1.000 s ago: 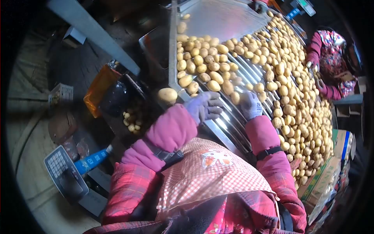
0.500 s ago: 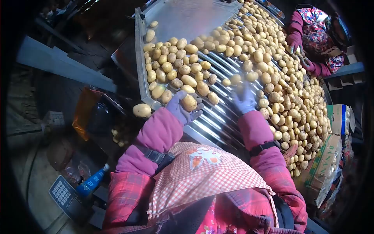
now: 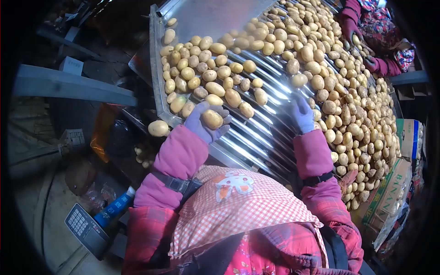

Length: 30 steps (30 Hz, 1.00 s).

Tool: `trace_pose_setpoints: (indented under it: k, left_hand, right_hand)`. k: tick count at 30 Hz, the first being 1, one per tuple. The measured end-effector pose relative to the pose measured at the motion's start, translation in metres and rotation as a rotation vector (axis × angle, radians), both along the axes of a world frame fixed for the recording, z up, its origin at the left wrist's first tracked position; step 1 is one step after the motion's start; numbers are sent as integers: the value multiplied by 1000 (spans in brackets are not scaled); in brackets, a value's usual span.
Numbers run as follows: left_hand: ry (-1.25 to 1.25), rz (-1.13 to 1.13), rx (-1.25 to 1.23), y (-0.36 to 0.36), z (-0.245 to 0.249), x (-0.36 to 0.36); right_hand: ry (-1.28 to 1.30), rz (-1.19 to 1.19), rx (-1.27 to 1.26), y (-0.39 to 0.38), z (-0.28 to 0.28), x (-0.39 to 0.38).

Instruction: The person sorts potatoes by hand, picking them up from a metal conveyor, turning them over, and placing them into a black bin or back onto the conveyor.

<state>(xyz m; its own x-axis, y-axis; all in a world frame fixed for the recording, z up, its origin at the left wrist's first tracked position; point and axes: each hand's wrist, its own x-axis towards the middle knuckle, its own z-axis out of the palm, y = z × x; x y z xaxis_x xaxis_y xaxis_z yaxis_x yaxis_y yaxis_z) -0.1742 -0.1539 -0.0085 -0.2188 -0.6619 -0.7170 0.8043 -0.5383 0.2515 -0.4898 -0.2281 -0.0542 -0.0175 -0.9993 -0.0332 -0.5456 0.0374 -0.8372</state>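
My left hand (image 3: 205, 124), in a pale purple glove, has a large potato (image 3: 212, 119) resting on its upturned palm and fingers, at the near left end of the metal rollers (image 3: 247, 137). Beside its wrist, a single potato (image 3: 158, 129) sits at the corner of the metal frame. My right hand (image 3: 301, 112), gloved too, hovers over the rollers at the left edge of the large heap of potatoes (image 3: 353, 114). Its fingers are partly blurred, and I cannot make out anything in them. Another group of potatoes (image 3: 201, 68) lies beyond my left hand.
A co-worker's gloved hands (image 3: 353, 34) touch potatoes at the upper right. A cardboard box (image 3: 387, 197) stands at the right. A keypad device (image 3: 82, 224) and a blue object (image 3: 114, 207) are at the lower left. A metal beam (image 3: 75, 85) crosses the left side.
The view has shifted slightly. My right hand has moved a little right and is less blurred. My left hand still supports the potato, its fingers slightly more curled.
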Motion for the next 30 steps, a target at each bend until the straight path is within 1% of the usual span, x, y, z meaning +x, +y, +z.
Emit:
trace_pose_setpoints:
  k: [1,2,3,4,5,6,7,9,10,13,14,15,16,17,18,19,20,22,23,24,25,26,27,28,29,30]
  left_hand:
    - [-3,-2,4,0,1,-1]
    - [-28,-22,9,-1,2,-2]
    - [-54,-41,14,-2,3,-3]
    - [-62,-43,14,-2,0,-3]
    - [-6,-65,-39,0,-7,-3]
    - [52,-85,-94,0,-10,-3]
    - [47,-85,-95,-2,-6,-5]
    - [11,-100,-111,-3,0,-14]
    - [11,-100,-111,-5,-1,-17]
    - [-7,-159,-103,-11,-8,-20]
    - [-36,-164,-67,-11,-10,-19]
    - [-64,-167,-31,-12,-11,-18]
    - [-66,-163,-27,-12,-7,-19]
    - [-127,-171,-6,-14,-2,-23]
    - [-187,-182,14,-16,2,-25]
    - [-189,-184,15,-16,0,-24]
    - [-216,-198,26,-17,-2,-24]
    - [-242,-213,40,-15,-2,-24]
    - [-286,-253,-33,-13,0,-25]
    - [-330,-289,-106,-12,2,-24]
    - [-331,-281,-109,-11,3,-22]
    - [-306,-306,-210,-10,2,-20]
    - [-281,-338,-309,-8,1,-21]
    - [-279,-338,-304,-9,-4,-21]
    - [-165,-317,-259,-12,-11,-19]
    - [-55,-292,-215,-13,-14,-16]
  right_hand:
    - [-89,53,51,4,-1,2]
    - [-41,116,-23,9,-2,5]
    - [-78,125,-56,11,4,17]
    - [-90,151,-97,9,-5,23]
    - [-103,179,-138,4,-15,29]
    - [-12,213,-153,1,-18,34]
    - [57,273,-157,1,-1,47]
    - [147,381,-302,5,15,63]
    - [102,445,-361,3,17,63]
    - [33,396,-363,-20,5,41]
    - [57,205,-362,-31,7,29]
    - [300,119,-386,-42,30,20]
    - [529,65,-429,-57,20,1]
    - [693,56,-389,-68,4,-17]
    - [778,75,-404,-71,4,-17]
    - [864,93,-420,-74,4,-17]
    - [862,92,-420,-79,4,-17]
    - [902,44,-182,-84,19,-8]
    - [900,44,-184,-90,17,-9]
    - [768,42,-127,-94,24,-6]
    - [637,44,-72,-98,30,-1]
    - [-286,159,277,-89,28,8]
    - [-477,209,344,-78,31,23]
    - [-372,484,-135,-61,19,37]
    - [-646,171,433,-46,49,66]
    - [-546,458,266,-48,25,71]
